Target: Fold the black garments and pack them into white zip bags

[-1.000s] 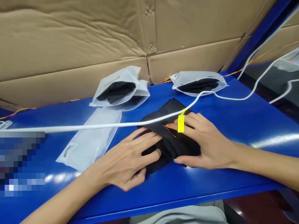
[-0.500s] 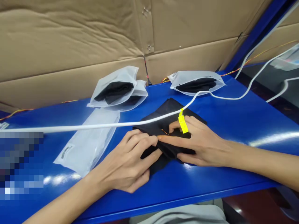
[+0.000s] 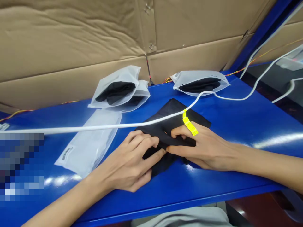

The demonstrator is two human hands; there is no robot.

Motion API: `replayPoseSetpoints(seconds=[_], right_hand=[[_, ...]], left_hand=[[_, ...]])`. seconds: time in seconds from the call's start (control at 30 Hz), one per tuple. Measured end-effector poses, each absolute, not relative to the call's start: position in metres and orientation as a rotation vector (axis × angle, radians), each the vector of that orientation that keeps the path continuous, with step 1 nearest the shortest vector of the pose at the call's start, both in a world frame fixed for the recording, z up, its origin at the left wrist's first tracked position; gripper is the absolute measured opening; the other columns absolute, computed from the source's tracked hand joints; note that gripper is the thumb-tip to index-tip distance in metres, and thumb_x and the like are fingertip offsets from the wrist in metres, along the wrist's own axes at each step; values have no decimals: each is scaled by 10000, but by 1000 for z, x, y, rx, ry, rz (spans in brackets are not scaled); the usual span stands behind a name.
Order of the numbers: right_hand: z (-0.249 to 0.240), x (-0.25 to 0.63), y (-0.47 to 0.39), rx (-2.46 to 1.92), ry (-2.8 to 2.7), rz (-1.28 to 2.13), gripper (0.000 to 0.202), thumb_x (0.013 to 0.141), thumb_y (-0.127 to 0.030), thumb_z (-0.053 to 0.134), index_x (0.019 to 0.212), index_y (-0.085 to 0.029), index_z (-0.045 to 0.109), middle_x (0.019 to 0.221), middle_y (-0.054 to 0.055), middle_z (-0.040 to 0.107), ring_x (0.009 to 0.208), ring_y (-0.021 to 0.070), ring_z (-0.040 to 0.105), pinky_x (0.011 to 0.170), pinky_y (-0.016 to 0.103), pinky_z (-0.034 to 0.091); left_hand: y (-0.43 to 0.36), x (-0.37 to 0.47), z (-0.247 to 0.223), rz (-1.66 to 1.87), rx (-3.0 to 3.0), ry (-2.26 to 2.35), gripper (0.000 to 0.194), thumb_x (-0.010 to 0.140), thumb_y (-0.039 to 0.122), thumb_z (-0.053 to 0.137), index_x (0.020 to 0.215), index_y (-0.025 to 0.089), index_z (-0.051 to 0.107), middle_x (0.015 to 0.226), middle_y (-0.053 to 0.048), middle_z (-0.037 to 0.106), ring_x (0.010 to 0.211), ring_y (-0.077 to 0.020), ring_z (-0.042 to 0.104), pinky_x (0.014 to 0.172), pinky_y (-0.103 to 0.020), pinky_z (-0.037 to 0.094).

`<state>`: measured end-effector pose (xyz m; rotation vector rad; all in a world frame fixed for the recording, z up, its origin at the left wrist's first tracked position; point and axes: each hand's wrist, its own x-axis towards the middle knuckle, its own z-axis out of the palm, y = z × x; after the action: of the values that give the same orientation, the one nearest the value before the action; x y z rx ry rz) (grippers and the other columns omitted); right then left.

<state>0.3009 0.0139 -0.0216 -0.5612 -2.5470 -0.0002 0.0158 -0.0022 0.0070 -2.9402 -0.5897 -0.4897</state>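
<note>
A folded black cloth (image 3: 170,108) lies on the blue table with both hands on it. My left hand (image 3: 134,160) grips its near left part with bent fingers, the thumb and index near the middle of the cloth. My right hand (image 3: 199,145) pinches the fabric from the right, its fingertips close to the left hand's. Part of the cloth is hidden under my fingers. Across the view, above the cloth, runs a white cable (image 3: 104,127) with a yellow tag (image 3: 190,126) that overlaps my right hand.
Frosted bags (image 3: 118,75) with black cloth inside sit at the back left, and a similar open bag (image 3: 201,83) at the back right. A flat frosted bag (image 3: 87,142) lies left of my hands. Brown padded panels (image 3: 71,37) stand behind the blue table (image 3: 236,116).
My right hand has shifted slightly to the right, and its fingers have curled in more. An orange mark on the cloth is now mostly covered. The yellow tag has swung rightward.
</note>
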Motion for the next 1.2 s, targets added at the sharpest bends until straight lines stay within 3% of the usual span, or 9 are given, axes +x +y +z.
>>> replayPoseSetpoints(seconds=[0.2, 0.4, 0.57, 0.77, 1.2], right_hand=[[-19, 302, 14, -533, -2528, 58, 305, 1007, -111, 489, 1149, -226, 734, 1140, 114, 660, 860, 191, 555, 744, 322, 495], [-23, 302, 10, -560, -2500, 139, 304, 1033, -400, 604, 1244, -207, 707, 1199, 145, 642, 899, 236, 573, 786, 416, 521], [-24, 300, 10, -593, -2504, 101, 215, 1006, -258, 605, 1180, -227, 728, 1163, 122, 656, 872, 223, 564, 761, 389, 495], [-22, 299, 11, -595, -2494, 78, 270, 948, -153, 576, 1150, -219, 743, 1136, 113, 659, 869, 214, 557, 761, 366, 475], [-25, 300, 11, -612, -2475, 82, 333, 919, -113, 539, 1171, -211, 733, 1141, 117, 669, 850, 214, 581, 748, 356, 497]], left_hand=[[-1, 14, 7, -468, -2929, -600, 424, 898, 139, 518, 1268, 147, 725, 1136, -138, 648, 998, -280, 602, 954, -480, 538], [0, 14, 7, -437, -2945, -609, 453, 862, 135, 560, 1285, 151, 722, 1153, -149, 653, 1003, -290, 605, 931, -493, 556], [0, 15, 7, -437, -2940, -615, 443, 880, 139, 537, 1283, 162, 720, 1154, -144, 656, 1000, -284, 606, 923, -487, 564], [0, 15, 6, -431, -2933, -598, 435, 899, 131, 530, 1292, 142, 717, 1172, -157, 641, 1018, -296, 598, 932, -488, 548], [0, 15, 6, -434, -2946, -595, 440, 918, 133, 520, 1318, 135, 700, 1167, -148, 636, 994, -284, 593, 914, -464, 536]])
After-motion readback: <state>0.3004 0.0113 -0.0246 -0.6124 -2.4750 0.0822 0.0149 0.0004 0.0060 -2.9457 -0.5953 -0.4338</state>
